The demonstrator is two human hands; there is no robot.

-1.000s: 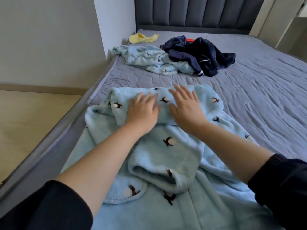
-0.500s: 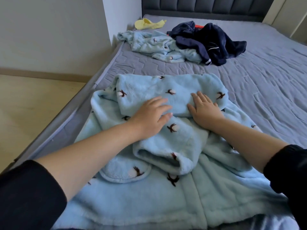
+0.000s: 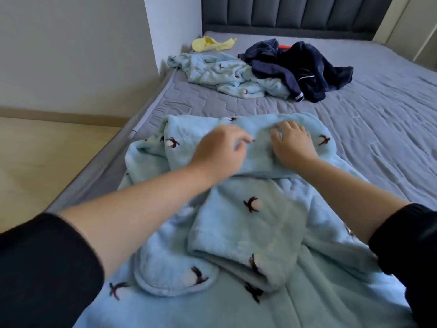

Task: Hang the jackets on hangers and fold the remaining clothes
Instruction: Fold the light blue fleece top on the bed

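Blue fleece garment (image 3: 248, 233) lay part-folded on the bed (image 3: 369, 143).
Clutched its folded top with curled right hand (image 3: 293, 144); left hand (image 3: 220, 153) just beside, blurred, grip unclear.

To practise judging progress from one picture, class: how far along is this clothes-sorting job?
Done: no finished fold or hanger shows. In hand: the left hand and right hand are on a blue fleece garment, one sleeve folded across. Left: a second blue garment, navy clothes and a yellow item lie crumpled near the headboard.
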